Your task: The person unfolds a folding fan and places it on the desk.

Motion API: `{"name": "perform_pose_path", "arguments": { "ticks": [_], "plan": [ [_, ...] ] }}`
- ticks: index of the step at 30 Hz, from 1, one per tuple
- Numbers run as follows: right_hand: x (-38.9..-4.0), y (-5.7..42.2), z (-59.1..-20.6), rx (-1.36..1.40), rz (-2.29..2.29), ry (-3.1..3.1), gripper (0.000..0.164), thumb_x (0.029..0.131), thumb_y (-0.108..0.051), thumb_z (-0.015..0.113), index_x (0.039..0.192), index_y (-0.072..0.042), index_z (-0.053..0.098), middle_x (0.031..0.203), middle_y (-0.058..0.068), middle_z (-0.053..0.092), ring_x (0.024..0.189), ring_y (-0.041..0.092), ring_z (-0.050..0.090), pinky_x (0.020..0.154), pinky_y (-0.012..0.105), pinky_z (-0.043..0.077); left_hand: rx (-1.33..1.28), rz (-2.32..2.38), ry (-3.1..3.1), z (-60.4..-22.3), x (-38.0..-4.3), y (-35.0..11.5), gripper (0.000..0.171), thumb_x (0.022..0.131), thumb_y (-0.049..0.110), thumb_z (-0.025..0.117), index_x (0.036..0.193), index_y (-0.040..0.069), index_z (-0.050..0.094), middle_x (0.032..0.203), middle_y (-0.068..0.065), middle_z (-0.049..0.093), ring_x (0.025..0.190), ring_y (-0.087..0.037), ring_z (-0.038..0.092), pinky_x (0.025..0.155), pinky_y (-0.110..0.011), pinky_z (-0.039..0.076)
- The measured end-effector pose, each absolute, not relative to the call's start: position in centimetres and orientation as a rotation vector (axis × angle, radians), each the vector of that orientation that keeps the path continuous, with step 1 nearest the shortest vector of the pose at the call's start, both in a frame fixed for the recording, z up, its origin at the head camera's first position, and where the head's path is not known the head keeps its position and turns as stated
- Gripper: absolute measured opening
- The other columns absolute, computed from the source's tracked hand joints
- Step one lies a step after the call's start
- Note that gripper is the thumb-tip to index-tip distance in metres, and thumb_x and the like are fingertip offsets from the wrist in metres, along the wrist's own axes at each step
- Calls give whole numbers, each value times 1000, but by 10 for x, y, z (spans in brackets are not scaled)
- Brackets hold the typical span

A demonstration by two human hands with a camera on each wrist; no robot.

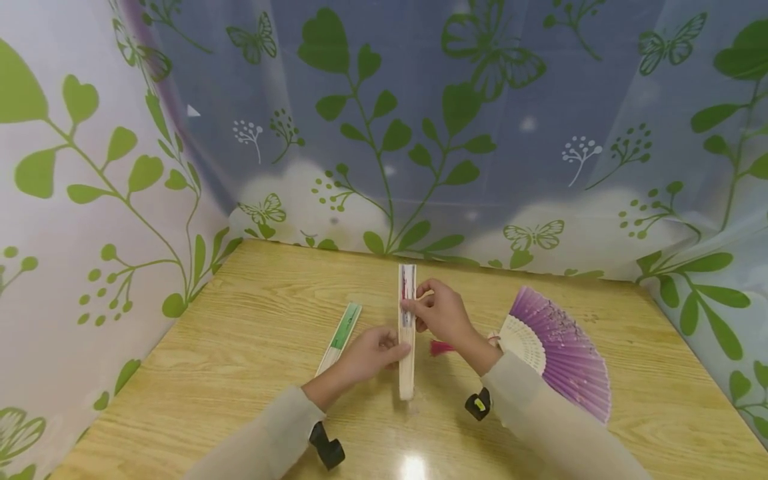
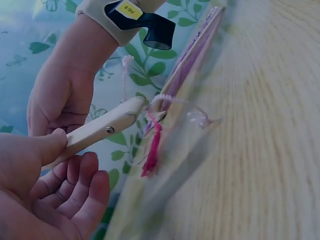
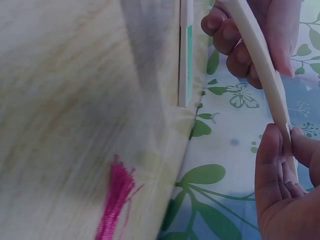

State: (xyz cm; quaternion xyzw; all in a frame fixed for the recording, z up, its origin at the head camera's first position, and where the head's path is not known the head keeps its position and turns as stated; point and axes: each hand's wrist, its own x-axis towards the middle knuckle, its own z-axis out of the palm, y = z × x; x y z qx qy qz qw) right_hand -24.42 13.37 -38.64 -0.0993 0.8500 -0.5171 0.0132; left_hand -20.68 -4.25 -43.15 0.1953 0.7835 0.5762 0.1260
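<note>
Left hand (image 1: 373,352) pinched the folded fan's (image 1: 407,329) near half, right hand (image 1: 445,312) the far; probably light, fragile, guard sticks (image 2: 97,125) the safest hold.

Wooden tabletop (image 1: 240,307): bright and warm in the head view; white glare at the near edge, source out of frame.
Far curtain (image 1: 522,153): dimmer, blue-grey; left curtain (image 1: 42,227) paler, its print stretched toward the edge.
Folded fan (image 1: 407,373): fine printed detail soft in the head view.
Shadow band (image 2: 172,190): broad, soft-edged, on the wood in both wrist views.
Wrist views: cooler, hazy; wood grain blurred.
</note>
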Motion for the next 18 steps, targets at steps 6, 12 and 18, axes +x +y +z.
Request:
{"name": "perform_pose_path", "arguments": {
  "ticks": [6, 12, 18],
  "plan": [
    [-240, 139, -398, -297, -1696, 2551, 25, 92, -12, 68, 106, 1, 52, 71, 15, 68, 64, 35, 67, 63, 43, 58, 535, 1712, 2216, -439, -206, -44, 19, 97, 12, 60, 98, -7, 62, 87, -9, 66, 75, -16, 65, 71, -40, 58],
    [-238, 143, -412, -221, -1769, 2401, 27, 94, -1, 61, 119, 4, 52, 84, 11, 70, 74, 31, 68, 75, 47, 57, 479, 1678, 2225, -447, -207, -49, 19, 96, 9, 61, 102, -9, 63, 84, -10, 66, 73, -21, 66, 68, -35, 58],
    [-240, 144, -418, -188, -1785, 2390, 28, 95, 1, 59, 121, 3, 52, 89, 14, 70, 77, 32, 68, 76, 46, 58, 431, 1683, 2222, -447, -207, -48, 20, 96, 11, 61, 102, -8, 64, 83, -10, 66, 72, -21, 66, 67, -35, 58]
  ]
}}
